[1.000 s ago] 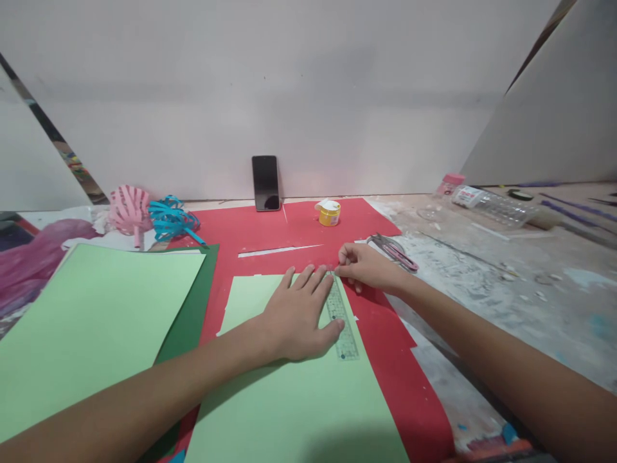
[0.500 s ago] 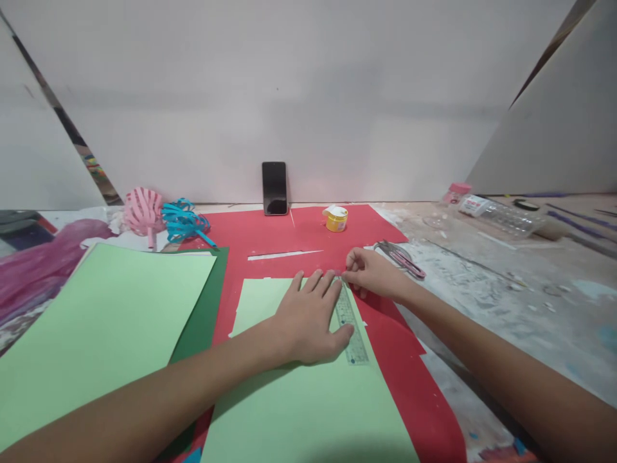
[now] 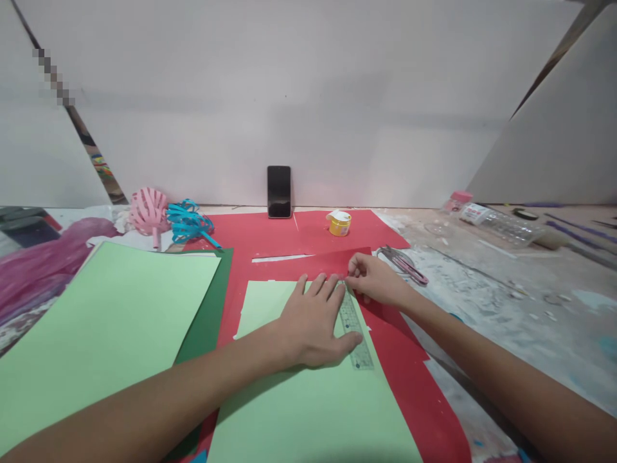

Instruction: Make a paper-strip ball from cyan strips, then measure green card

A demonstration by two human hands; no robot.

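We press our spread left hand [image 3: 313,325] on the ruler [image 3: 355,329] over green paper [image 3: 308,405], right hand [image 3: 378,280] pinched at its tip, marking a line.

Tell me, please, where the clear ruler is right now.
The clear ruler lies along the right edge of the light green sheet, pinned under the left hand, just before the right hand.

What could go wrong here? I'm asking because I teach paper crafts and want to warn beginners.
1. The left hand pins the clear ruler with only the thumb and fingertips, so it may slide and skew the line.
2. The right hand pinches something too small to identify at the ruler's far end, close to the left fingertips, which might get nicked.
3. The light green sheet lies loose on red paper and may shift.
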